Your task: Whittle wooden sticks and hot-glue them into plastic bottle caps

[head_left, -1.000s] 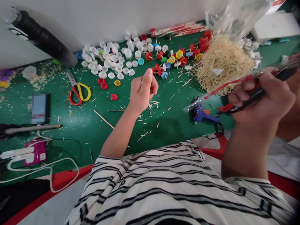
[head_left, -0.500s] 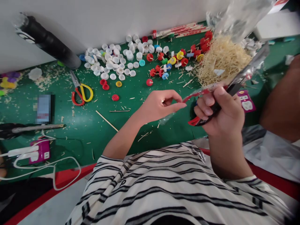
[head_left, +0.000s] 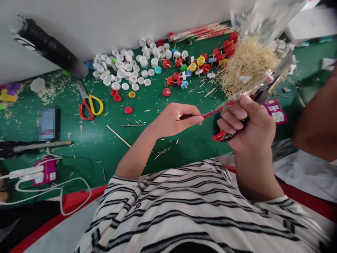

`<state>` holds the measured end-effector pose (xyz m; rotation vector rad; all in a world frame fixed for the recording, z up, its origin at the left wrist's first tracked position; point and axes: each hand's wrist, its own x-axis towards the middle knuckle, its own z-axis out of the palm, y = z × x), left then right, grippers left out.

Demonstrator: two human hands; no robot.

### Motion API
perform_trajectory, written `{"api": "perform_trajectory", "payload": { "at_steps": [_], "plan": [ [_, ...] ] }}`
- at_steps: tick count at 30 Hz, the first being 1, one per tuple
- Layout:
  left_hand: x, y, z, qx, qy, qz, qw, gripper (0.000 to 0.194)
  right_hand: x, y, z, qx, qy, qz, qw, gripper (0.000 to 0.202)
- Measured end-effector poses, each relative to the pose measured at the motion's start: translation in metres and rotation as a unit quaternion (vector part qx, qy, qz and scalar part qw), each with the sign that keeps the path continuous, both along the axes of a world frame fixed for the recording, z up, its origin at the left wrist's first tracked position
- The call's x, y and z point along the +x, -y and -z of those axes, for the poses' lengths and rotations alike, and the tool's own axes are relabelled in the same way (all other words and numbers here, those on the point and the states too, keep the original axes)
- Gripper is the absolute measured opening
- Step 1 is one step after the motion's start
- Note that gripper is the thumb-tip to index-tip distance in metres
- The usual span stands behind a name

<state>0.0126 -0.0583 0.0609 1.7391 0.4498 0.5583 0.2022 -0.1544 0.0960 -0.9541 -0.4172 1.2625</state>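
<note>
My left hand (head_left: 175, 120) pinches the near end of a thin red-printed stick (head_left: 210, 114) between thumb and forefinger. The stick runs to the right toward my right hand (head_left: 246, 123), where clear plastic wrap surrounds its far part. My right hand is closed round a black and red cutter (head_left: 265, 92), whose blade points up and to the right over a heap of thin wood shavings (head_left: 244, 63). How the stick and the wrap sit in the right hand's fingers is partly hidden.
White caps (head_left: 126, 66), red and yellow caps on sticks (head_left: 192, 66) and more printed sticks (head_left: 205, 32) lie along the back. To the left are scissors (head_left: 89, 104), a phone (head_left: 48, 123), a power socket (head_left: 47, 170) and a black bottle (head_left: 52, 47). Another person's arm (head_left: 316, 119) is at right.
The left hand has closed on the stick's end, and more of the stick shows outside the plastic. The plastic that hung below the left hand is gone from there. The view has shifted slightly.
</note>
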Motion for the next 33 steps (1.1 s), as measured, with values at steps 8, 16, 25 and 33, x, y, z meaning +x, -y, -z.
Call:
{"api": "perform_trajectory", "payload": {
  "at_steps": [8,16,25,33],
  "plan": [
    [-0.001,-0.001,-0.002,0.01,-0.003,0.0,1.0,0.033,0.0,-0.002,0.004,-0.003,0.014,0.012,1.0,0.044],
    [-0.001,0.0,-0.002,0.025,-0.009,-0.011,1.0,0.031,0.0,-0.003,0.007,0.012,0.03,0.013,0.999,0.044],
    [0.0,-0.001,0.0,0.022,-0.017,-0.025,0.999,0.03,0.009,0.003,0.02,0.041,0.09,0.051,0.994,0.031],
    [-0.002,-0.001,0.003,0.029,-0.023,-0.039,0.999,0.026,0.01,0.007,0.015,0.063,0.111,0.109,0.986,0.029]
  ]
}}
